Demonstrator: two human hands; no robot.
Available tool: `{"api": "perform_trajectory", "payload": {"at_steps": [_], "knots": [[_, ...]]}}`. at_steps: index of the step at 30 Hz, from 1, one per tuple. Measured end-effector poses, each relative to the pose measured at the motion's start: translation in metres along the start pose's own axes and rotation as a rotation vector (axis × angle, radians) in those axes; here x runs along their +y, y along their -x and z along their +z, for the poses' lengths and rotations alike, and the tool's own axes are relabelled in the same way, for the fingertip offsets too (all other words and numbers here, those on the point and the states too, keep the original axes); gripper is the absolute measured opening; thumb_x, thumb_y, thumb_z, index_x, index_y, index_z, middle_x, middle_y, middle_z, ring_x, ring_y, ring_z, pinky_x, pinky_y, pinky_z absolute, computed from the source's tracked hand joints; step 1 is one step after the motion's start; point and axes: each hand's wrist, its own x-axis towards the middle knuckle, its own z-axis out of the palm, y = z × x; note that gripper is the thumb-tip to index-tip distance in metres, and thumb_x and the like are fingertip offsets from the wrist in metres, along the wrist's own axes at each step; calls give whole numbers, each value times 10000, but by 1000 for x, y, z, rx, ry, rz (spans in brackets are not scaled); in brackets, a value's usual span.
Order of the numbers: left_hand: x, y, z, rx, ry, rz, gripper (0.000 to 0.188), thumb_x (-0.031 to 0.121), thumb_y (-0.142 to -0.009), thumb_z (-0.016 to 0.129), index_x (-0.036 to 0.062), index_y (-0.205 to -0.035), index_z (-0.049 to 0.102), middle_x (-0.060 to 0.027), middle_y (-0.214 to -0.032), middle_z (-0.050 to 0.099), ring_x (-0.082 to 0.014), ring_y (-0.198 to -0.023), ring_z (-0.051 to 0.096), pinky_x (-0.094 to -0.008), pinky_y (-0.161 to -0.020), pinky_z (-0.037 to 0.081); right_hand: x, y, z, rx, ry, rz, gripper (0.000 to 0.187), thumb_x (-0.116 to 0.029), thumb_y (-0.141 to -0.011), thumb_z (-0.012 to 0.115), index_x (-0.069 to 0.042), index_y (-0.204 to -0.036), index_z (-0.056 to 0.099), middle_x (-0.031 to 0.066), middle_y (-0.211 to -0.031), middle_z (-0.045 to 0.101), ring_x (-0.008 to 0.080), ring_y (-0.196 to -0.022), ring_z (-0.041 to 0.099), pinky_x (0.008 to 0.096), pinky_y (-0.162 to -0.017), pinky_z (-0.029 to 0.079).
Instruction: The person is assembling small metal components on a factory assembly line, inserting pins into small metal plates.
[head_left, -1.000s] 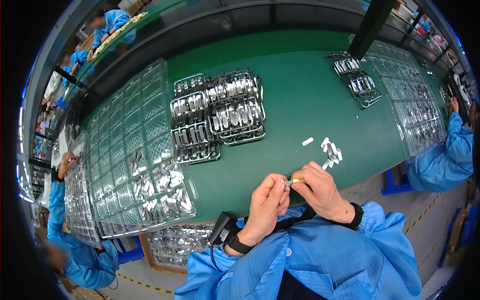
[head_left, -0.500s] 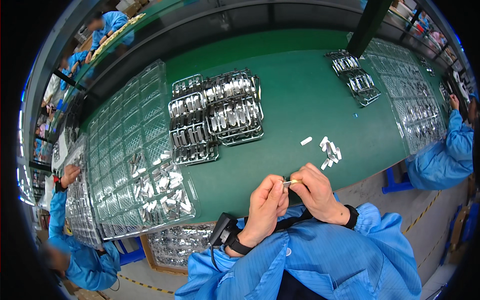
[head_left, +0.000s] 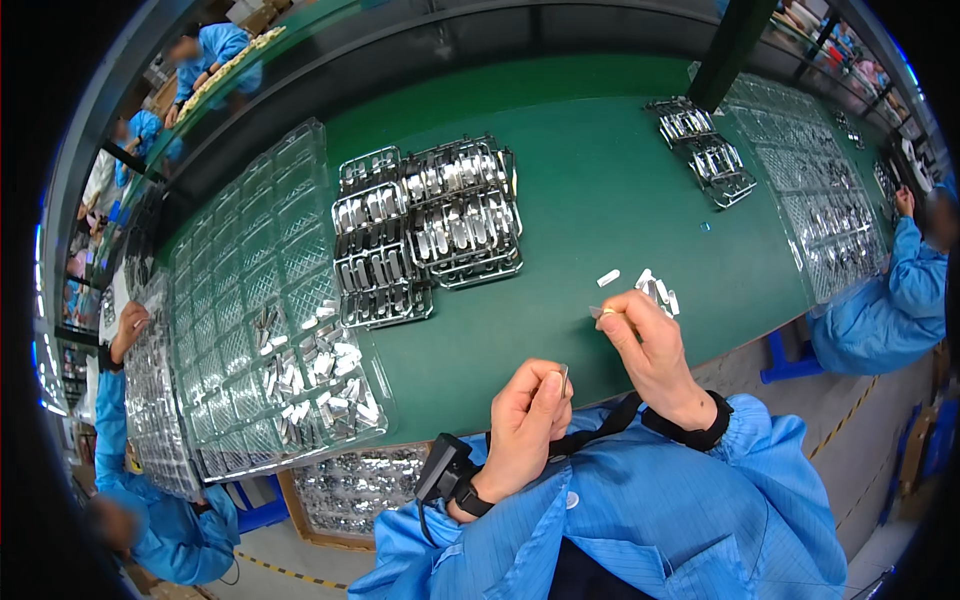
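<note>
My left hand (head_left: 530, 415) is closed near the table's front edge. Between its thumb and index finger it pinches a small metal plate (head_left: 565, 381), seen edge-on. Farther forward and to the right, my right hand (head_left: 648, 350) is closed on a thin grey blade-like piece (head_left: 596, 312); something yellow shows at its fingertips. The two hands are apart. Just beyond the right hand lie several loose silver metal plates (head_left: 609, 278), rounded at the ends, some partly hidden by the hand.
Wire racks (head_left: 462, 235) full of shiny plates stand mid-table, with more racks (head_left: 708, 160) far right. A clear compartment tray (head_left: 240, 290) holding loose plates lies left; another tray (head_left: 810, 190) lies right. Co-workers in blue sit at both sides. A dark post (head_left: 735, 55) rises behind.
My hands have moved apart. The right has gone forward toward the loose plates with the blade-like piece; the left stays near the edge, still pinching the metal plate.
</note>
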Motion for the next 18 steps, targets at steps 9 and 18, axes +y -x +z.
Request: {"api": "perform_trajectory", "payload": {"at_steps": [9, 18], "knots": [[-2, -2, -5, -1, -67, -46, 170, 200, -947, 424, 43, -887, 452, 31, -615, 331, -34, -468, 262, -191, -410, 204, -10, 10, 4, -255, -347, 181, 174, -130, -838, 598, -27, -975, 566, 44, -793, 516, 89, -648, 466, 242, -551, 374], [-3, -3, -8, -12, 54, -152, 194, 218, -955, 385, 59, -857, 440, 4, -604, 365, -51, -457, 291, -190, -394, 205, -11, 9, 11, -221, -301, 81, 96, -92, -786, 633, -36, -864, 628, 61, -720, 561, 144, -623, 505, 268, -543, 391]]}}
